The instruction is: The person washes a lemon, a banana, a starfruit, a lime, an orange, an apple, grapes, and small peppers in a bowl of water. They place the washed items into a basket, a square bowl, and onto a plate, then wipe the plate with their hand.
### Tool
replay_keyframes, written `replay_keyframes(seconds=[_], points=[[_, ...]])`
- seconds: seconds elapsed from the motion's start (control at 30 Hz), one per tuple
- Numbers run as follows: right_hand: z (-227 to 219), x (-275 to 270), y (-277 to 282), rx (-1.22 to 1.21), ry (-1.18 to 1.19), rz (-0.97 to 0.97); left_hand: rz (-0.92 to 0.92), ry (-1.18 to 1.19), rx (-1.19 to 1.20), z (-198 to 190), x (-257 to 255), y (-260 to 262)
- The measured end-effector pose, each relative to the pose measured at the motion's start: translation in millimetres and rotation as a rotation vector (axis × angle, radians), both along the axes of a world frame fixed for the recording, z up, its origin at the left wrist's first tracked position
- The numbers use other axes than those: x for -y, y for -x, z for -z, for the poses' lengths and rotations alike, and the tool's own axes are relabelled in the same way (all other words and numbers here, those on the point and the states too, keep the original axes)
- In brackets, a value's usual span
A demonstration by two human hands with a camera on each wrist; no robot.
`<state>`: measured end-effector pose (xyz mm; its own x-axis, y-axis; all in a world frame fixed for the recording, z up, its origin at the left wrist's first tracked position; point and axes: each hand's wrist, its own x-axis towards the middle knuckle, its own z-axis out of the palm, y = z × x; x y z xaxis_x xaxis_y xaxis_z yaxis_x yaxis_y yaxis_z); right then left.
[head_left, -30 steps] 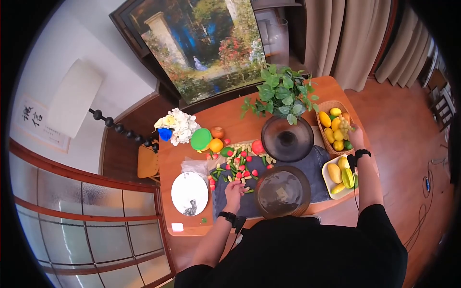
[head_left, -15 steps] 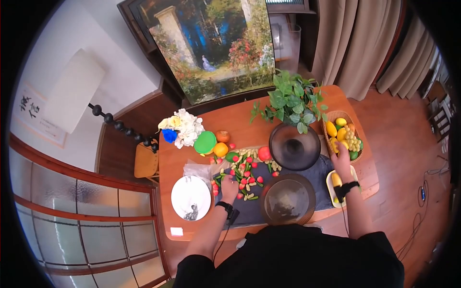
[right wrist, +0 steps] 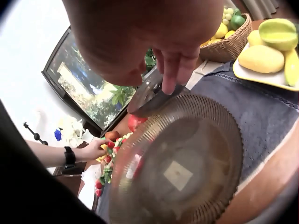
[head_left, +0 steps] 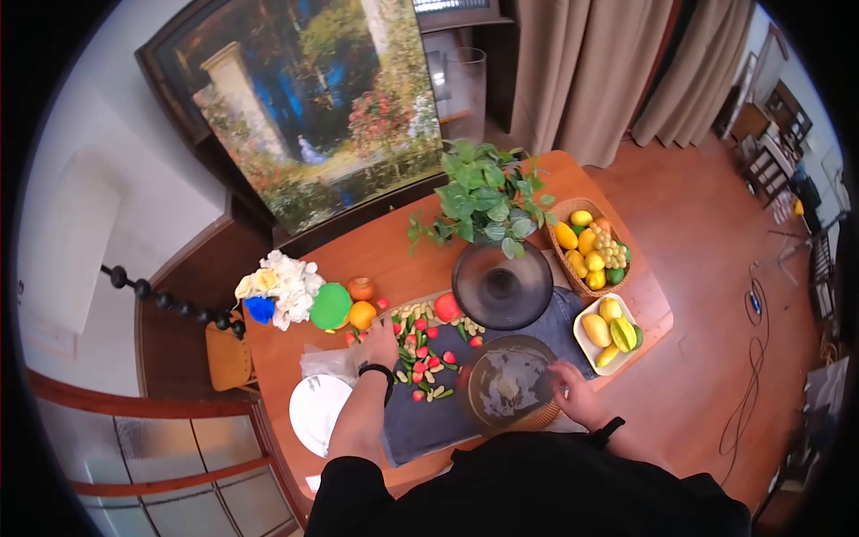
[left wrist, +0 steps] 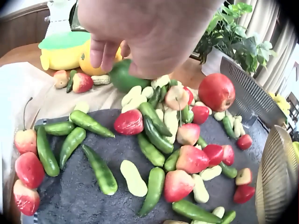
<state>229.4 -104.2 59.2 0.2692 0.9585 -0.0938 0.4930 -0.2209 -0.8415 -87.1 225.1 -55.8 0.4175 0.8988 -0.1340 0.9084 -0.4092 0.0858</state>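
In the head view my left hand [head_left: 380, 345] reaches over the far left of the vegetable spread. Its loosely bent fingers [left wrist: 110, 53] overlap a dark green fruit [left wrist: 122, 77] beside an orange [head_left: 361, 315] in the left wrist view. Below it lie green peppers [left wrist: 100, 170], peanuts [left wrist: 133, 178] and small red fruits [left wrist: 179, 185] on a dark cloth [left wrist: 117, 200]. My right hand [head_left: 577, 398] hovers at the right edge of a ribbed smoky glass bowl [head_left: 510, 380]. Its fingers [right wrist: 172, 70] hang down with nothing between them in the right wrist view.
A second dark glass bowl [head_left: 501, 309] stands behind the near one. A wicker basket [head_left: 559, 259] and a pale tray [head_left: 586, 345] hold fruit on the right. A green plant [head_left: 488, 192], white flowers [head_left: 291, 291], a green-lidded container [head_left: 330, 306] and a white plate [head_left: 313, 416] surround the spread.
My right hand has left the fruit basket and come back toward my body, beside the near bowl. My left hand has moved farther away over the spread. The head view has shifted.
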Motion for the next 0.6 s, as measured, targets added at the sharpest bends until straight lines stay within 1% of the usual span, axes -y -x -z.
replay_keyframes(seconds=[0.03, 0.1, 0.17, 0.2, 0.27, 0.3, 0.37, 0.4, 0.43, 0.47, 0.5, 0.57, 0.6], points=[[1.9, 4.0, 2.1, -0.067, 0.044, 0.012, -0.051, 0.021, 0.018, 1.1, -0.3, -1.8], [3.3, 7.8, 1.7, -0.059, 0.057, 0.036, -0.049, 0.048, 0.024, 0.3, -1.8, -3.4], [7.8, 5.4, -1.8, 0.055, 0.03, -0.004, -0.089, 0.099, 0.02, -3.8, -1.8, -2.7], [5.2, 1.7, -2.5, 0.054, 0.024, -0.001, -0.087, 0.093, 0.019, -15.0, 2.0, -4.4], [-1.9, -5.5, -4.7, 0.03, 0.096, -0.006, -0.12, 0.095, 0.062, -41.1, 15.9, -11.8], [0.1, -7.0, -6.0, 0.027, 0.09, -0.004, -0.118, 0.089, 0.06, -32.7, 17.3, -10.0], [11.5, -9.8, -8.8, 0.002, 0.13, -0.039, -0.213, -0.056, 0.293, -9.7, 23.7, -3.7], [17.6, -11.6, -8.4, -0.001, 0.124, -0.038, -0.248, -0.092, 0.372, -9.8, 30.4, -2.4], [24.0, -13.6, -7.1, -0.042, 0.139, -0.086, -0.246, -0.097, 0.368, -9.8, 38.1, -1.7], [30.0, -15.8, -6.5, -0.082, 0.152, -0.137, -0.188, -0.044, 0.489, -10.1, 46.3, -1.8], [36.7, -18.0, -6.2, -0.085, 0.142, -0.141, -0.129, 0.007, 0.61, -10.4, 55.0, -2.8], [50.5, -26.0, -4.6, 0.011, 0.324, -0.263, -0.034, 0.02, 0.715, -34.8, 91.3, -19.9], [59.9, -29.5, -4.8, 0.023, 0.309, -0.259, -0.011, 0.142, 0.773, -50.0, 109.5, -28.7]])
